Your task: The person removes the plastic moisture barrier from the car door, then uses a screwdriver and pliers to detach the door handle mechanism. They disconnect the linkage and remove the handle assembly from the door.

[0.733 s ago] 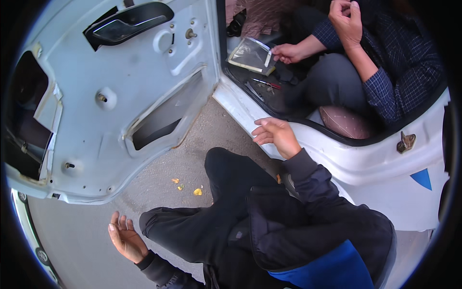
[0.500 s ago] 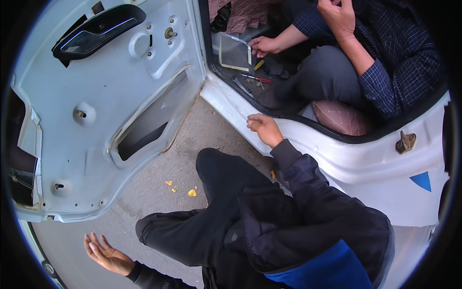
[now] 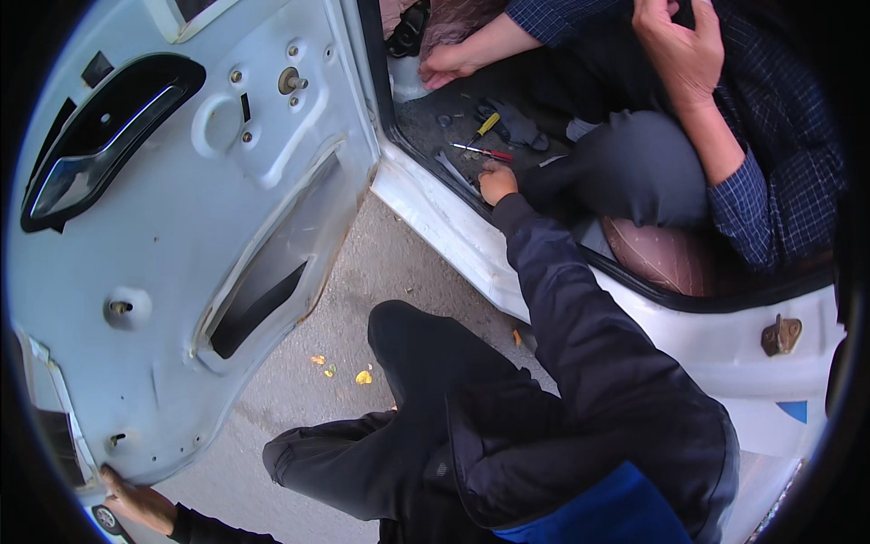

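Observation:
My left hand (image 3: pixel 140 506) is at the lower edge of the stripped white car door (image 3: pixel 82 272), its thumb on the edge and the other fingers mostly hidden. Over the sill, my right hand (image 3: pixel 497 183) reaches down to the car floor with its fingers curled; what they hold, if anything, is hidden. Close beside it lie a red-handled screwdriver (image 3: pixel 497 155) and a silver wrench (image 3: pixel 448 165). A little farther off is a yellow-handled screwdriver (image 3: pixel 488 126), next to dark grey gloves or cloth (image 3: pixel 521 127).
Another person in a checked shirt (image 3: pixel 770 213) sits in the doorway, one hand (image 3: pixel 449 65) low at the far left, the other raised. A pink patterned cushion (image 3: pixel 657 257) lies by the sill (image 3: pixel 435 222). A metal latch (image 3: pixel 781 335) juts from the frame. Yellow leaves (image 3: pixel 363 377) dot the pavement.
My right hand has moved forward over the sill to the floor tools. My left hand has moved to the door's edge. The framed mesh panel by the other person's hand is out of sight.

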A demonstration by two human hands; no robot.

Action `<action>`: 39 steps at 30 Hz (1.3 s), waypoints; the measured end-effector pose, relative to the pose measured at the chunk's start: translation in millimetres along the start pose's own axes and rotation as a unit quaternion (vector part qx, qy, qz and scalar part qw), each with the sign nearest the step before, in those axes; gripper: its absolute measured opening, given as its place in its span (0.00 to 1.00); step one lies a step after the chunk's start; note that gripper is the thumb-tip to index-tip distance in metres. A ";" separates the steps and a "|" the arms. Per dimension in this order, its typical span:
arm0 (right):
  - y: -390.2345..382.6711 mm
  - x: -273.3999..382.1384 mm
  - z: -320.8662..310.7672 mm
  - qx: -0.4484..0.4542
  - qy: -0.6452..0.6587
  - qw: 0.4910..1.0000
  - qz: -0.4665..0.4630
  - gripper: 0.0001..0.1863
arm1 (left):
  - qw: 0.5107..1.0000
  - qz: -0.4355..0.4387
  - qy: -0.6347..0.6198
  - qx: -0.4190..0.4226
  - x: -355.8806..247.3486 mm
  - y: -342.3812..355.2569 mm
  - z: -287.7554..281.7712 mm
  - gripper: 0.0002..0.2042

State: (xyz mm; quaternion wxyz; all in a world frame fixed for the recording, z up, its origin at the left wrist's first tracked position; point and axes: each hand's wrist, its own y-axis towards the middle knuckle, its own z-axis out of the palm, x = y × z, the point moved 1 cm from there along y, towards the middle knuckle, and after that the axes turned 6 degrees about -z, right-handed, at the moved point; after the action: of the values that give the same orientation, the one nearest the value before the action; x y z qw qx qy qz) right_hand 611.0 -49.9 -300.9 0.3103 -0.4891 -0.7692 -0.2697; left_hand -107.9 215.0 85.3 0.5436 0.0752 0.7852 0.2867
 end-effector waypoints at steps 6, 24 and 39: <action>30.1 -34.0 20.2 0.094 -0.150 0.983 -0.050 0.17 | 0.989 -0.012 -0.145 -0.002 4.3 -10.2 5.4 0.14; 140.7 -61.3 6.0 0.159 -0.328 0.929 0.063 0.31 | 0.980 -0.040 -0.192 -0.005 -4.3 -22.0 12.1 0.26; 121.0 -72.9 -23.5 -0.001 -0.218 0.975 0.038 0.19 | 0.989 -0.061 -0.135 0.016 10.9 -13.4 -9.6 0.34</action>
State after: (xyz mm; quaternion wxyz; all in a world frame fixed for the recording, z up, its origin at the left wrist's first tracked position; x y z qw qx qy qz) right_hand 751.3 -63.9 -326.0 0.1452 -0.5654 -0.7989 -0.1452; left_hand -118.3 205.2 71.6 0.6599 0.0739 0.7122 0.2277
